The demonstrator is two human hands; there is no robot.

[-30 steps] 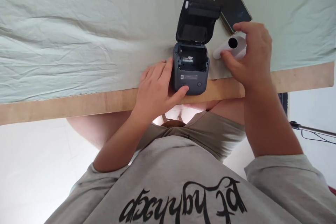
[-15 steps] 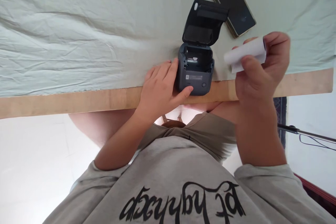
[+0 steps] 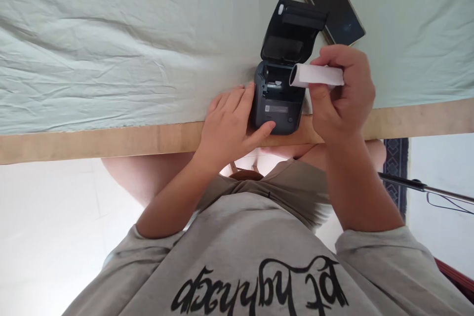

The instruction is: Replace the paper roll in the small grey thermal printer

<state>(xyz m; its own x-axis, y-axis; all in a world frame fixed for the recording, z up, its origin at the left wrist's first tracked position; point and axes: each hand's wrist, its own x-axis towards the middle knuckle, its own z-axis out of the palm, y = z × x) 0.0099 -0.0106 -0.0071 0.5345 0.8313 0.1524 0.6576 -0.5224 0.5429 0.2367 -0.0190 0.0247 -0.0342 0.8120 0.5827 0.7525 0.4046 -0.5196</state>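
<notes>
Matt plastic noted on printer (image 3: pixel 277 94); smooth paper seen on roll (image 3: pixel 321 75), its 3 o'clock; glossy phone screen (image 3: pixel 336 6), 1 o'clock; creased cloth (image 3: pixel 129 49).

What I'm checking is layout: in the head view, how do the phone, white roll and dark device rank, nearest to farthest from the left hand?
1. Dark device: touching the left hand, on its right.
2. White roll: farther right, in the right hand.
3. Phone: upper right, farthest.
</notes>
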